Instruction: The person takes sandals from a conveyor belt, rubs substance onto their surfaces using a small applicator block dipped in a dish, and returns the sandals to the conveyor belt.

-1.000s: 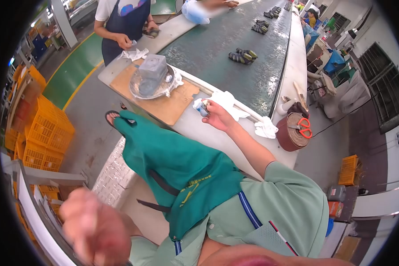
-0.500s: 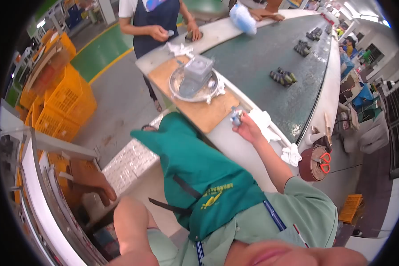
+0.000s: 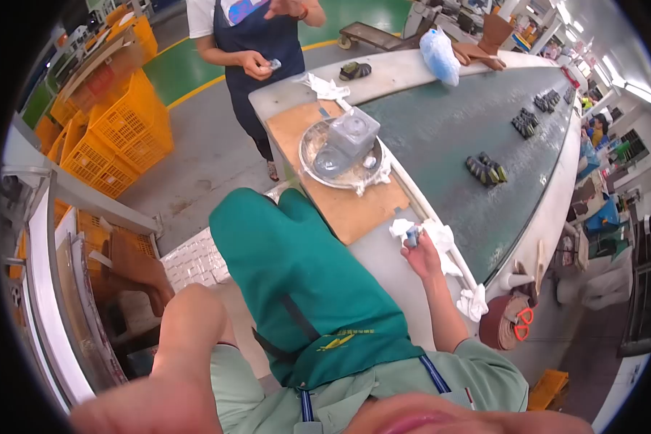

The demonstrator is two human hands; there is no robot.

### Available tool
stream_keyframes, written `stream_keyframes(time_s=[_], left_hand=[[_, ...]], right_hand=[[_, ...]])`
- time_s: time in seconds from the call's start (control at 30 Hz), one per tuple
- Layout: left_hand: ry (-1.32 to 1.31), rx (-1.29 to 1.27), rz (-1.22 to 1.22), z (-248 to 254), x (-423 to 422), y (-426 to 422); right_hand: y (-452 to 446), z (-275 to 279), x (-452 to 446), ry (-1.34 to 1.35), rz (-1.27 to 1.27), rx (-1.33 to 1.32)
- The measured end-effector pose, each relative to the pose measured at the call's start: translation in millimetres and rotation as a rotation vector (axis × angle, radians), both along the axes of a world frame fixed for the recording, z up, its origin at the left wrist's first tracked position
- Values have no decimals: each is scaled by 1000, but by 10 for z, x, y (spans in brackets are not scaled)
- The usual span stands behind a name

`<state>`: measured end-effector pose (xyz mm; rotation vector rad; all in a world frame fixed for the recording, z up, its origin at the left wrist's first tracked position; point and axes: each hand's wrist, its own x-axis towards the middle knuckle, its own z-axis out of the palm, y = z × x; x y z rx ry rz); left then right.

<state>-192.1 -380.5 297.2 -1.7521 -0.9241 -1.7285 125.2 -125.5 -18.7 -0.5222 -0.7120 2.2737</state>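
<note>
My right hand [image 3: 421, 254] is raised over the table's near corner, its fingers closed round a small blue-grey wad [image 3: 412, 236], possibly cloth. Crumpled white rags [image 3: 441, 237] lie just beyond it. My left arm is bent up towards the camera at the lower left. Only a blurred part of my left hand [image 3: 134, 409] shows there, with its fingers hidden. On a brown board [image 3: 362, 217] rests a round pan [image 3: 306, 168]. In the pan sit a clear plastic box [image 3: 356, 130] and a dark oval lid-like piece [image 3: 330, 160].
A green conveyor belt [image 3: 441, 159] carries several dark shoes [image 3: 486, 170]. Across the table stands a person in a dark apron [image 3: 264, 43], holding a small bluish thing. Yellow crates [image 3: 126, 123] are stacked at left. A brown roll [image 3: 499, 325] with orange-handled scissors [image 3: 524, 323] stands at right.
The view has shifted, so the table sits further right and lower. My left forearm has risen nearer the camera. The other person's hand has lifted off the dark shoe at the table edge.
</note>
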Motion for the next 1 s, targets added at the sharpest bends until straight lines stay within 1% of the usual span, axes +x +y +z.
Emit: stream_keyframes(time_s=[0.2, 0.27, 0.37, 0.43, 0.47, 0.5, 0.53, 0.63, 0.73, 0.87, 0.93, 1.0], left_hand=[[17, -7, 95, 11, 41, -14], [-6, -34, 129, -47, 77, -76], [-49, -88, 169, -140, 152, -173], [4, -156, 196, -26, 68, -322], [43, -117, 240, -7, 41, -336], [66, -67, 287, -19, 54, -332], [85, -43, 317, -22, 72, -347], [122, -34, 399, -41, 236, -483], [116, -95, 354, -36, 363, -466], [138, -41, 363, 39, 445, -379], [147, -11, 358, 73, 426, -257], [122, -42, 346, 46, 442, -186]], right_hand=[[67, -57, -35, -43, -39, -47], [94, -112, -34, -42, -21, -45], [79, -141, -2, 57, -10, -7], [56, -289, 83, 41, -25, -39], [39, -376, 137, 50, -45, -70], [7, -204, 94, 75, -2, -13], [-19, -169, 124, 61, -8, 4], [-27, -201, 258, 91, -13, 4], [-143, -12, 362, 69, -55, 18], [-163, -21, 528, 84, -82, 40], [-106, -72, 583, 67, -104, 3], [-68, -100, 572, 51, -122, 11]])
